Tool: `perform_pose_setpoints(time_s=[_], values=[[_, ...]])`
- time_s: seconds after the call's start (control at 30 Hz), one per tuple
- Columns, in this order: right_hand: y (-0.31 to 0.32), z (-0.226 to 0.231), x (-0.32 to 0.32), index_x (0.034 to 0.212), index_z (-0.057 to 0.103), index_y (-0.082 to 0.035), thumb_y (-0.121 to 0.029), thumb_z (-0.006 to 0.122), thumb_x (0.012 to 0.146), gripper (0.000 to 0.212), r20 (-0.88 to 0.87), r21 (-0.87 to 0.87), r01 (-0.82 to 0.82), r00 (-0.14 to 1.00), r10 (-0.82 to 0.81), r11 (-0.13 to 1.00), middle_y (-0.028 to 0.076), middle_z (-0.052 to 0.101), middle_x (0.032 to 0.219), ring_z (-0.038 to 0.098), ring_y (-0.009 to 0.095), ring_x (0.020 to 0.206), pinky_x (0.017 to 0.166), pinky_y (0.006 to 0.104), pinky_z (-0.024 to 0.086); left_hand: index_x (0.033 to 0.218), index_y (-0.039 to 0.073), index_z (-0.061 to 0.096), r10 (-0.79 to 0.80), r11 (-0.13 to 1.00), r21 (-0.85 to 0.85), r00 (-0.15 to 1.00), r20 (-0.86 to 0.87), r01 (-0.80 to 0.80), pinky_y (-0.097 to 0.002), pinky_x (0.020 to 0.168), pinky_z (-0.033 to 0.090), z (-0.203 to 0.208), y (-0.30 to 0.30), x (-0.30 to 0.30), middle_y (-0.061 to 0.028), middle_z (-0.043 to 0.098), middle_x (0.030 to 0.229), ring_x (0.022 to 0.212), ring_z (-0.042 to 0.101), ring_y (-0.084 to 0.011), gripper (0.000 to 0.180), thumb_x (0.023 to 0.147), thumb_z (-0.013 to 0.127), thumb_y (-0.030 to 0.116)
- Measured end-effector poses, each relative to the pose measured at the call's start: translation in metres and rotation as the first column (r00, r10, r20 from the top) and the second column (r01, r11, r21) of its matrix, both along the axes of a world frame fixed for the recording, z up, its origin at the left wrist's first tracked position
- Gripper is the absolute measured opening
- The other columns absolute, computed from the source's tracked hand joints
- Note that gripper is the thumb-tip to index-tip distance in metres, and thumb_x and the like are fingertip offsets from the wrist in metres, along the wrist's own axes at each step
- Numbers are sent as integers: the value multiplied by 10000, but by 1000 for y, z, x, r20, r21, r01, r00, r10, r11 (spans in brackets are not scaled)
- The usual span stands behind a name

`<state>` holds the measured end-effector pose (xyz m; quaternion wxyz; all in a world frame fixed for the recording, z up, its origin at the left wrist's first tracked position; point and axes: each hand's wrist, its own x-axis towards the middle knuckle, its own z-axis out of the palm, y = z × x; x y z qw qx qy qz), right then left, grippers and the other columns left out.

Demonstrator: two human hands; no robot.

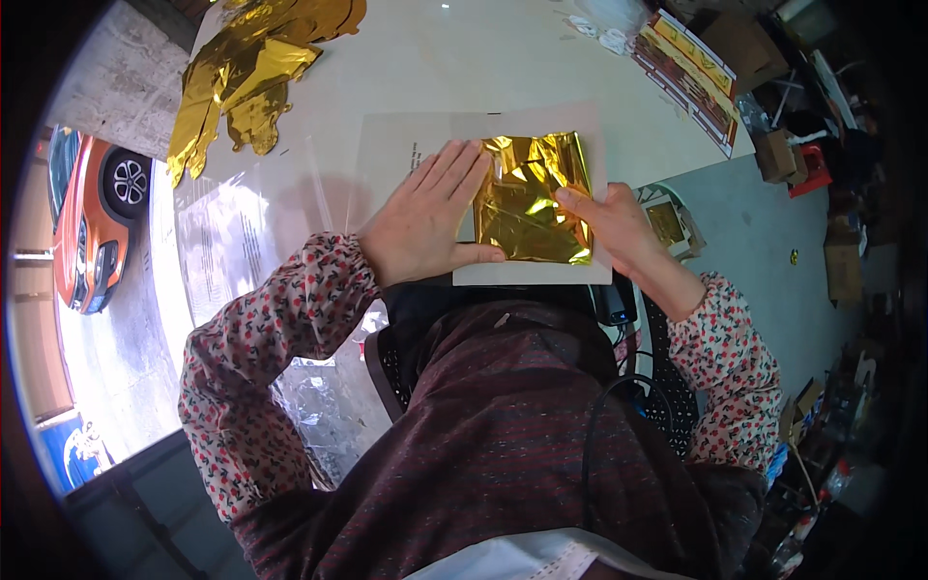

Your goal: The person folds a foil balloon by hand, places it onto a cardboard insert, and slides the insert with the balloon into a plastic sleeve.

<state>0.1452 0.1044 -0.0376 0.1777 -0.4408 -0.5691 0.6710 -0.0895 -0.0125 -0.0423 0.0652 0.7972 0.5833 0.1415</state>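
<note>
A square of shiny gold foil (pixel 532 215), wrinkled and with folded edges, lies on a pale sheet of paper or card (pixel 527 275) at the table's near edge. My left hand (pixel 418 217) rests flat along the foil's left side, its fingers stretched out and the thumb reaching its lower left corner. At the right side, my right hand (pixel 626 232) pinches the foil's edge, with the thumb on top and the other fingers partly hidden. Whether those fingers also hold the sheet, I cannot tell.
A heap of loose gold foil (pixel 256 72) covers the table's (pixel 416 58) far left. Clear plastic film (pixel 227 227) lies at the left. Printed red and yellow sheets (pixel 691 77) are stacked at the far right. A small stand (pixel 669 222) holds another gold piece; boxes (pixel 773 155) clutter the floor.
</note>
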Motion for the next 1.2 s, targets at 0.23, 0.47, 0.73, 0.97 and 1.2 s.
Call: perform_pose_setpoints(time_s=[0.23,0.47,0.73,0.97,1.2], values=[[-12,-3,1,1033,657,68,-146,673,932,236,-141,-147,115,981,-136,982,79,683,936,645,115,806,698,270,537,1510,-30,198,-25,999,-23,1000,-2,25,-475,1183,205,15,16,20,-233,219,1562,1470,187,-366,1054,817,649,624],[-14,6,-1,1067,644,66,-122,663,937,229,-288,-333,176,917,-277,927,100,683,988,664,138,843,754,288,551,1488,-39,266,-33,999,20,999,-5,33,-459,1180,207,31,37,28,-223,258,1553,1461,212,-353,1037,829,553,708],[-8,-4,4,1164,606,49,-138,675,931,306,-251,-470,225,893,-374,853,116,674,1074,662,173,943,850,328,543,1518,43,262,-62,998,-9,997,-44,62,-483,1174,210,27,45,32,-188,225,1580,1474,182,-354,1020,804,607,684],[-11,-1,3,1153,567,52,-143,702,912,338,-282,-496,226,871,-401,839,110,665,1072,656,169,948,832,325,550,1519,42,262,-44,999,-8,998,-42,44,-496,1173,207,25,54,35,-189,223,1581,1474,184,-358,1032,794,621,682],[-9,-11,1,1082,620,54,-142,676,933,252,-362,-476,229,829,-427,849,94,680,989,664,150,854,754,306,555,1500,29,293,-61,997,40,995,-84,65,-467,1176,212,22,61,40,-212,283,1547,1448,241,-367,998,822,556,712]])
